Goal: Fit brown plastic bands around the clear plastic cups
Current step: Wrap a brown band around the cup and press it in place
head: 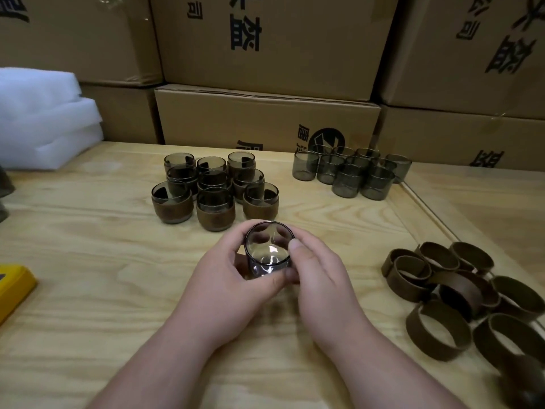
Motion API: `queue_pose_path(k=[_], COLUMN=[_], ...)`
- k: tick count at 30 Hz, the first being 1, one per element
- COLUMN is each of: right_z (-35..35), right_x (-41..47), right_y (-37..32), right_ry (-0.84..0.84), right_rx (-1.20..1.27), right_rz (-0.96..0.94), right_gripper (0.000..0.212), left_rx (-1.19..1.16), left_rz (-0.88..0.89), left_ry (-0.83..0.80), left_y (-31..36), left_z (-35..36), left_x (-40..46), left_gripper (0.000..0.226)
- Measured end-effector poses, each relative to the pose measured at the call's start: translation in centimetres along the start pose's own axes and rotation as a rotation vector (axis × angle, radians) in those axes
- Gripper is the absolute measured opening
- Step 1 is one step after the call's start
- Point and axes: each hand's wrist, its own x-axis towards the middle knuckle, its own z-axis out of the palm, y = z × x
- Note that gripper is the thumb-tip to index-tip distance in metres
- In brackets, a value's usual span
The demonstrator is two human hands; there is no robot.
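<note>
Both hands close round one clear cup [269, 251] just above the wooden table [88, 290]: the left hand [233, 278] curls its fingers round the far wall with its thumb low in front, and the right hand [317, 276] pinches the rim with its thumb. The cup stands upright, mouth up. Loose brown bands [460, 293] lie to the right, with banded cups [215, 187] beyond the hands and bare cups [351, 172] far right.

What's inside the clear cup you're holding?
Nothing shows inside the clear plastic cup: only its shiny bottom and fingers seen through the wall. The left hand and right hand cover its lower outside, so any brown band there is hidden.
</note>
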Motion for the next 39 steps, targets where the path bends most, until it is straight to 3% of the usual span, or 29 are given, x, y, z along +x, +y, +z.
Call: queue_pose_path(k=[13, 23, 28, 31, 35, 39], right_z=[-0.1, 0.4, 0.5, 0.3, 0.1, 0.2], right_x=[-0.1, -0.2, 0.0, 0.1, 0.3, 0.3], right_y=[-0.5, -0.4, -0.5, -0.7, -0.7, -0.7], right_ry=[-0.122, -0.007, 0.162, 0.233, 0.26, 0.25], right_rx=[-0.043, -0.139, -0.212, -0.207, -0.142, -0.094], right_rz=[-0.006, 0.053, 0.103, 0.107, 0.063, 0.076], right_gripper=[0.046, 0.057, 0.07, 0.062, 0.032, 0.026], left_rx=[0.002, 0.14, 0.223, 0.223, 0.196, 0.15], left_rz=[0.057, 0.09, 0.111, 0.106, 0.104, 0.09], left_ry=[-0.005, -0.015, -0.049, -0.081, -0.087, -0.073], left_y=[-0.8, -0.8, -0.4, -0.3, -0.1, 0.0], left_z=[0.0, 0.0, 0.1, 0.2, 0.3, 0.2], left_x=[0.3, 0.0, -0.5, -0.6, -0.6, -0.6], left_gripper=[0.065, 0.076, 0.08, 0.082, 0.08, 0.077])
